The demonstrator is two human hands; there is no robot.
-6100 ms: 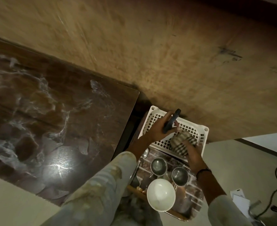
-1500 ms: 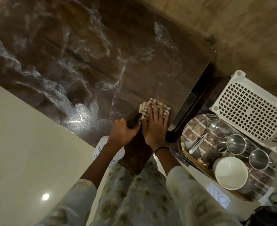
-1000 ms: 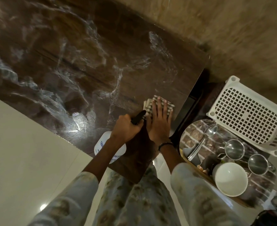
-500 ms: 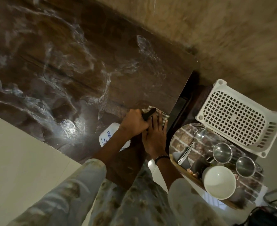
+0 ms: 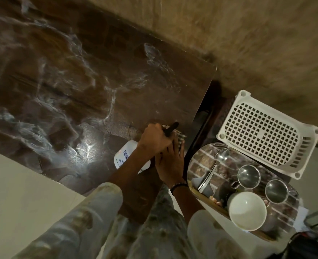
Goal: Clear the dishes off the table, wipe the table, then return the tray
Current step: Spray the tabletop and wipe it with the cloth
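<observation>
Because the left hand (image 5: 157,139) crosses over the right hand (image 5: 170,165), most of the checked cloth (image 5: 180,137) is hidden; only a small corner of it shows past the knuckles, lying on the dark marbled table (image 5: 79,81) near its right edge. The left hand is curled round a white spray bottle (image 5: 125,156), whose body is partly covered by the forearm and whose label is cut off and unreadable; the black trigger (image 5: 171,128) sticks out beyond the fingers. The right hand lies flat with its fingers straight and close together, pressing down on the cloth, a dark band round its wrist. Both arms come up from the bottom edge in pale patterned sleeves, and the left forearm passes above the right one.

Beside the table, to the right and lower, a tray (image 5: 201,161) with a brick pattern carries the dishes. A spoon (image 5: 215,165) lies on it with its bowl towards the table, two steel cups (image 5: 249,176) stand side by side, and a white bowl (image 5: 247,211) sits at the near edge. A few small dark things between the spoon and the bowl are too dim to make out. Just beyond the tray a white plastic basket (image 5: 266,133) lies upside down with its holed bottom facing up. The tray's far right end blurs into shadow, and cables at the corner are cut off.
</observation>
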